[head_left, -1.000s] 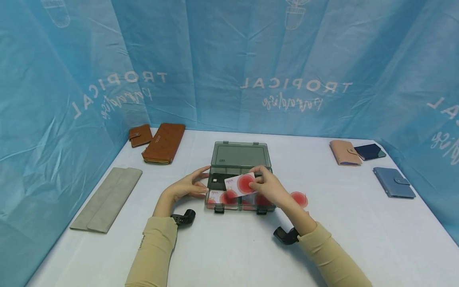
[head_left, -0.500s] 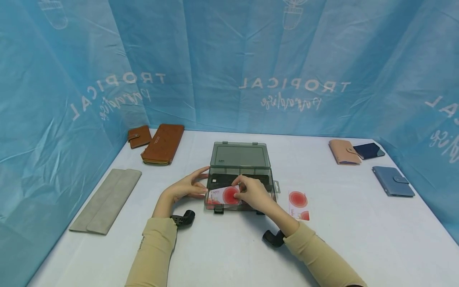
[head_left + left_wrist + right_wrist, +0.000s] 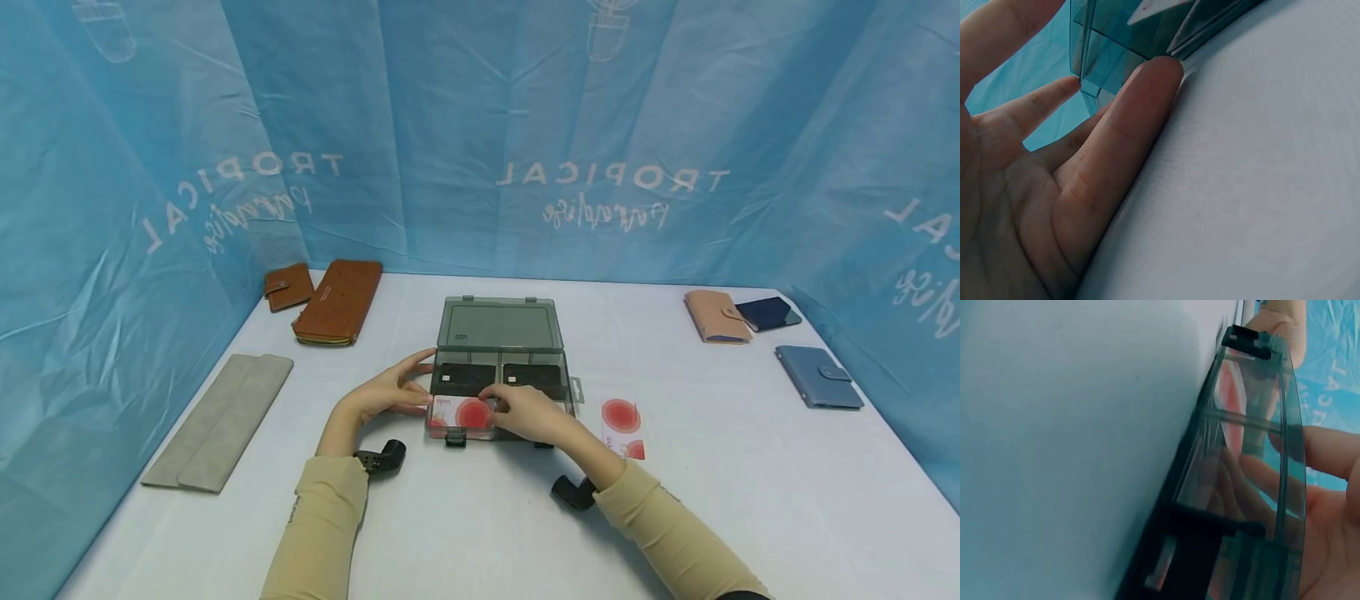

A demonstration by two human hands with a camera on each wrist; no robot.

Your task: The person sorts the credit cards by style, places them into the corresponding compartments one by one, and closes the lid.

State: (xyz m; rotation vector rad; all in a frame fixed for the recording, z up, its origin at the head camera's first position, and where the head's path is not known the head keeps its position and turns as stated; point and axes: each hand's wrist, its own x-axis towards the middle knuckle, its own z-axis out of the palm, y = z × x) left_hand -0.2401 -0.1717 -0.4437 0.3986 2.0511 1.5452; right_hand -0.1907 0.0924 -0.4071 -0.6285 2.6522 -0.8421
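Storage box (image 3: 498, 367): smoky translucent plastic, lid open and tilted back, standing mid-desk; two black cards lay flat in its rear compartments. Card (image 3: 463, 412): white with red circles, lying in the front left compartment under the fingers of the right hand (image 3: 529, 414). The left hand (image 3: 386, 392) touched the box's left wall.

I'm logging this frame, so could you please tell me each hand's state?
Left hand: open, straight fingers touching the clear box.
Right hand: pinching the red-and-white card.
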